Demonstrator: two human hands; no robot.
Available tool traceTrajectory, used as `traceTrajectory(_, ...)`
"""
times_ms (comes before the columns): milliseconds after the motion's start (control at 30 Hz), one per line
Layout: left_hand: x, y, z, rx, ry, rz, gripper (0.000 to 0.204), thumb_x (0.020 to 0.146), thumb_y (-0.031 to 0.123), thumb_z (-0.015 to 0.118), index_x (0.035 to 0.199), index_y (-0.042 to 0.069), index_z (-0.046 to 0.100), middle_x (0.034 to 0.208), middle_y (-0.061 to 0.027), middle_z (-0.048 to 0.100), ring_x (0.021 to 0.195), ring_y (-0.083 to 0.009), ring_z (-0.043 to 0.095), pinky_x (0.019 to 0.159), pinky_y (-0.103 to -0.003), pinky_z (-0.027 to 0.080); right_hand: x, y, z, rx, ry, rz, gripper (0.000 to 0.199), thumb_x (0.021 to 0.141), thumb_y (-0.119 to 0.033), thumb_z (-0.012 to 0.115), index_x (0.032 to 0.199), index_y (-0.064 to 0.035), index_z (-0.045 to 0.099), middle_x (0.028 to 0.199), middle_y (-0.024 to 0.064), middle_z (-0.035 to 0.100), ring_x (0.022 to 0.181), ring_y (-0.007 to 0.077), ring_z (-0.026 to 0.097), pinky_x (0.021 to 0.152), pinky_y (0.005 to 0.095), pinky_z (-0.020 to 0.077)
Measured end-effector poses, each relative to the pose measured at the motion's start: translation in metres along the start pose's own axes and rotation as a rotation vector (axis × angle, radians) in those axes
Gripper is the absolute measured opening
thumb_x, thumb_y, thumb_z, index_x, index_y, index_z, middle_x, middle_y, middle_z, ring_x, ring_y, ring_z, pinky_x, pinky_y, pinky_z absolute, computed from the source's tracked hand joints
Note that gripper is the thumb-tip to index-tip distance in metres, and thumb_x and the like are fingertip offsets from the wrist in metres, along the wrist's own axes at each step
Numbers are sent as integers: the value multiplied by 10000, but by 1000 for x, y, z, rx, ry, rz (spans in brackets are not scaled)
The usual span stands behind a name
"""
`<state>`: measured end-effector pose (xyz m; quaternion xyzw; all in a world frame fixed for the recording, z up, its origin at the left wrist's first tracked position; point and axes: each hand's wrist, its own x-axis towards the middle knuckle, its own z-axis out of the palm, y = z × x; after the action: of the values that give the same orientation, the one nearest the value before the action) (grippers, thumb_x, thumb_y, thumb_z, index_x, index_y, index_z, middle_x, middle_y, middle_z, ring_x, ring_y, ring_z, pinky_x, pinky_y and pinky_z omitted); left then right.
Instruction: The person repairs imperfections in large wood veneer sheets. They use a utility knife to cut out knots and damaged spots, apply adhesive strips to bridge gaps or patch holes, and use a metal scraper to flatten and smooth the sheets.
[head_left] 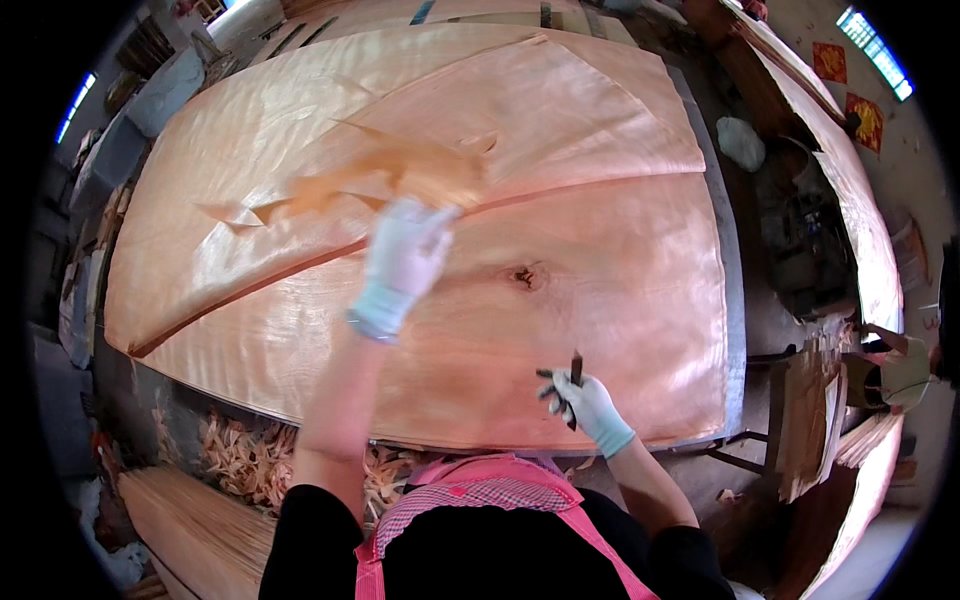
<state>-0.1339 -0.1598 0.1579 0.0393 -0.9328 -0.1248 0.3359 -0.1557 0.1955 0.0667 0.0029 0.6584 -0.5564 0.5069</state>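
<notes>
My left hand (405, 250), in a white glove with a pale blue cuff, is over the middle of the stacked wood veneer sheets (640, 300). It is smeared by motion and grips the near end of a torn, jagged veneer scrap (370, 175), also blurred. Under the scrap lies a folded-over veneer sheet (560, 110), its edge running slantwise across the stack. My right hand (595, 405), in a white glove with dark fingertips, is closed round a short dark tool with a pointed tip (576, 366), perhaps a knife, above the near right of the stack.
A dark knot hole (524, 276) marks the top sheet. Veneer shavings (245, 455) heap below the near left edge, beside a veneer bundle (200, 520). More veneer stacks (870, 230) stand at right, where another person (900, 375) is partly seen. A white bag (740, 143) lies beyond the right edge.
</notes>
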Motion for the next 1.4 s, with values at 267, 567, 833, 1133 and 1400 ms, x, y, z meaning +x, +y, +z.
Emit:
traceTrajectory(267,-80,61,126,-197,-234,-79,243,772,144,722,1015,127,720,851,-104,637,826,-317,608,761,-461,500,93,-59,9,545,100,67,450,956,-457,633,1143,-49,592,1121,110,666,584,140,541,416,226,327)
traceTrajectory(567,-94,48,101,66,-187,-206,380,738,192,759,1106,158,671,1058,-48,653,1171,-284,565,1143,-524,275,149,-96,8,203,306,-14,158,926,-219,687,930,-100,583,722,-3,549,488,87,486,379,240,333)
traceTrajectory(833,-62,20,63,132,28,-112,126,770,164,732,887,120,722,1060,-44,674,1192,-288,563,1127,-582,280,134,-144,-27,97,134,-255,183,937,-243,703,932,-106,582,654,-26,509,474,65,461,393,222,335)
traceTrajectory(1133,-109,65,81,-47,-187,-328,330,894,239,638,1176,70,660,1254,-120,613,1282,-325,486,1155,-544,261,153,-88,-40,-395,387,53,314,866,-338,753,888,-45,644,634,5,574,455,95,497,417,274,383)
traceTrajectory(1400,-91,70,142,105,-524,-294,591,931,411,572,1432,109,492,1518,-177,395,1428,-361,320,1197,-537,157,156,-80,-45,-573,389,-36,403,874,-447,727,864,-56,632,641,4,575,464,94,506,429,258,397)
